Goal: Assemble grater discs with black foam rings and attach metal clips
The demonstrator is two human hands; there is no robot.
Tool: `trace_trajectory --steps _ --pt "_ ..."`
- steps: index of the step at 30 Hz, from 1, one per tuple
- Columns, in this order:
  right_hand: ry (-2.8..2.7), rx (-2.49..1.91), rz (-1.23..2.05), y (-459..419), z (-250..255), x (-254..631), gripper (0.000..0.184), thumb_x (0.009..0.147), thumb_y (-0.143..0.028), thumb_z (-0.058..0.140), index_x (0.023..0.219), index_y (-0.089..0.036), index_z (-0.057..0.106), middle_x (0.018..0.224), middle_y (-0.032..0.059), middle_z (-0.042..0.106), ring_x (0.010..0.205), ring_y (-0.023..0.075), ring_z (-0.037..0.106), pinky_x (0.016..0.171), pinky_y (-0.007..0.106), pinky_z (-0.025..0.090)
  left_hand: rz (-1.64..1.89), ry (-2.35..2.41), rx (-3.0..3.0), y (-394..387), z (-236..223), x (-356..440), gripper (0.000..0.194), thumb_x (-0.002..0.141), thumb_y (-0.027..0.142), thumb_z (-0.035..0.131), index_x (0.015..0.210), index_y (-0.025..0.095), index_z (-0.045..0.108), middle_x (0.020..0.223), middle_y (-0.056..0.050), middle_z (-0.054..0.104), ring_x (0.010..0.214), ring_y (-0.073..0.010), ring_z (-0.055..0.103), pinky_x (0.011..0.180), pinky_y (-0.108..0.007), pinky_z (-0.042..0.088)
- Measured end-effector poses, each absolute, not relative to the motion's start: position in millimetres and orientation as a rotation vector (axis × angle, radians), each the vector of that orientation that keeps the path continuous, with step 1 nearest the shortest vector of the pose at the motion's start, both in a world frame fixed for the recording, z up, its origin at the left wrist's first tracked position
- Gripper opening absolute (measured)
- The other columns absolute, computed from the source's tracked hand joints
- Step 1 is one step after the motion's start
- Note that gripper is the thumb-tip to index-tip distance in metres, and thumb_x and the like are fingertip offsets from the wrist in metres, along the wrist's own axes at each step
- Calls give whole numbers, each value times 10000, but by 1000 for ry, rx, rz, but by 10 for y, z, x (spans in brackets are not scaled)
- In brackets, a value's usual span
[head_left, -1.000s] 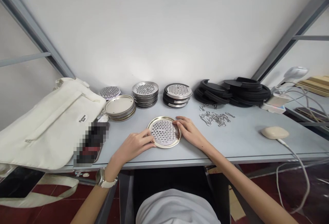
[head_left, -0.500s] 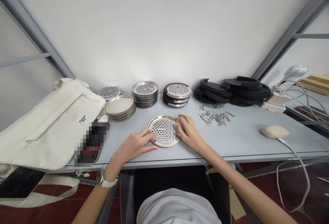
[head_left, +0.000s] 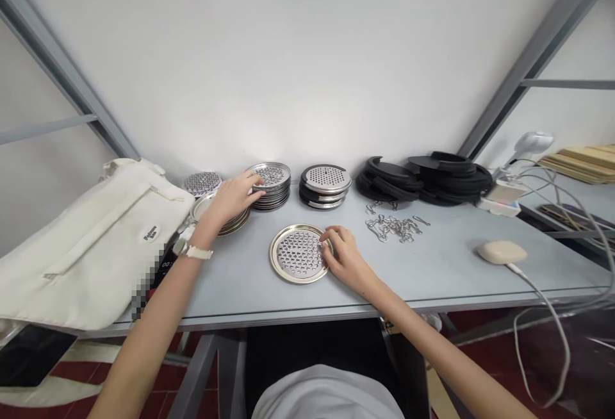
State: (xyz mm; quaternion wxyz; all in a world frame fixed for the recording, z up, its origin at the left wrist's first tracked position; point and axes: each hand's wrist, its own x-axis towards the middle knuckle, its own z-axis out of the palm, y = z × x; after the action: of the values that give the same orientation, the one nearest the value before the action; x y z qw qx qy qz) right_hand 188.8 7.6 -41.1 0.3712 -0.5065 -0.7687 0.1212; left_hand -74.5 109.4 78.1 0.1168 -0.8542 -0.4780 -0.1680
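Observation:
A round metal grater disc [head_left: 300, 254] with a gold-toned rim lies flat on the table in front of me. My right hand [head_left: 344, 257] is at its right edge, with bent fingers and thumb on the rim. My left hand [head_left: 235, 196] reaches to a stack of silver-rimmed grater discs [head_left: 275, 179]. Its thumb and fingers are apart at the left edge of that stack. Partly hidden beneath the left hand and wrist is a stack of gold-toned metal rings or lids [head_left: 235, 223]. Behind it sits a pile of loose perforated grater inserts [head_left: 202, 182].
A stack of perforated discs with black rims [head_left: 328, 179] stands at the back centre. Black plastic rings [head_left: 391, 179] are piled to its right, behind scattered metal clips [head_left: 396, 228]. A cream bag [head_left: 100, 233] lies left; a beige corded device [head_left: 502, 252] lies right.
My left hand has left the gold-rimmed grater disc and moved up and left to the silver-rimmed stack. My right hand stays at the disc's right edge.

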Motion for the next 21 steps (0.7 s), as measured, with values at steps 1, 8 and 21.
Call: trace_trajectory --steps 1,8,21 --pt "-1973 -1296 315 71 -411 1890 134 922 -206 390 956 -206 520 1054 87 495 1008 220 473 926 413 386 -457 -1414 -2518 1214 802 -757 222 884 349 515 1030 215 614 1079 -43 634 792 -180 598 661 -265 385" --pt "-1971 -1275 341 63 -417 1901 133 913 -188 400 952 -201 526 1044 85 493 997 216 479 916 407 391 -508 -1320 -2493 1478 720 -819 174 896 293 506 895 241 672 936 -11 665 735 -157 599 579 -250 336" --pt "-1792 -1166 575 -14 -265 1895 289 958 -331 361 1219 -208 382 1124 97 571 1019 209 562 888 382 450 -1837 -1250 -2297 368 784 -436 141 828 293 628 874 180 697 832 -22 670 799 -141 595 724 -245 461"
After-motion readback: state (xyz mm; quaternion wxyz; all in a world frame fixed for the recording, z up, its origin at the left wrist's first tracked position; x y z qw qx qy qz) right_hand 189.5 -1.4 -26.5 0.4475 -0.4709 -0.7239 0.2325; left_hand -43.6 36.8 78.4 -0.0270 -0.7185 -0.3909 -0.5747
